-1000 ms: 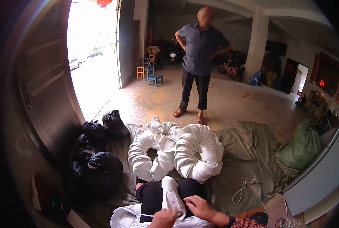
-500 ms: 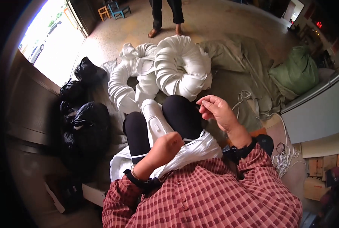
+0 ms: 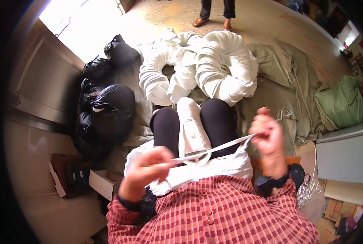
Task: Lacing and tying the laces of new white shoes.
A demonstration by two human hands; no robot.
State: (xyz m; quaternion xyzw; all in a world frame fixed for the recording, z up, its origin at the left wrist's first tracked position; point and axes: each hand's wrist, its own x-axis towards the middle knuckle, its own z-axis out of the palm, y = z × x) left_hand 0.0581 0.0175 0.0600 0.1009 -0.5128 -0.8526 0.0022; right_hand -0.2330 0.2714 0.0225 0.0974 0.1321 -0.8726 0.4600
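A narrow white strip (image 3: 226, 145) is pulled taut across my lap, slanting up to the right. Its left end is pinched in the fingers of my left hand (image 3: 147, 167), which is slightly blurred. Closed on the other end is my right hand (image 3: 268, 134), held higher, beyond my right knee. Below the strip, bunched white fabric (image 3: 214, 171) lies over my lap. A long white object with a rounded end (image 3: 188, 118) stands between my knees, a slot in its face; its kind I cannot tell.
Large ring-shaped rolls of gathered white fabric (image 3: 227, 67) lie beyond my knees on a greenish sheet (image 3: 289, 67). Black plastic bags (image 3: 115, 103) sit at left, a green sack (image 3: 339, 101) at right beside a grey-white cabinet (image 3: 346, 140). Another person's legs (image 3: 217, 8) stand at the back.
The white strip now shows stretched between my hands. My left hand has moved left; my right hand has shifted right and lower. The whole view has swung, moving the surroundings rightward.
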